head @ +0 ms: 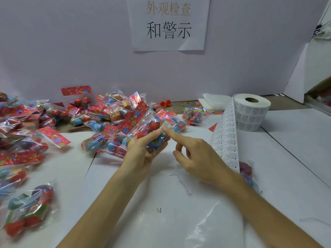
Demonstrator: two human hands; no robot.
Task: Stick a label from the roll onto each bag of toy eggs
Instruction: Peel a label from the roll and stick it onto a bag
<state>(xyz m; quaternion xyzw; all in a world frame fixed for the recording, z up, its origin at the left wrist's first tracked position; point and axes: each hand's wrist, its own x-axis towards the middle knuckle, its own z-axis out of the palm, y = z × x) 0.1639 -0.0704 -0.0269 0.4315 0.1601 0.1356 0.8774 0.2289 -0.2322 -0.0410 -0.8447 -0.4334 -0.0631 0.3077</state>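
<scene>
Just above the middle of the white table [295, 149], the left hand [143, 149] grips a clear bag of toy eggs [152, 127], thumb on its front. The right hand [197, 158] holds nothing: its straight forefinger presses a small white label [166, 126] onto that bag, the other fingers loosely curled. The label roll [250, 111] stands toward the far right edge, its strip [225, 136] trailing past the right wrist. More bags [111, 111] lie heaped far left.

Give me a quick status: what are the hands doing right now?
Left hand grips bag of toy eggs. Right hand presses label onto it with index finger. Label roll at right, strip trailing by right wrist. Nothing blocking.
</scene>
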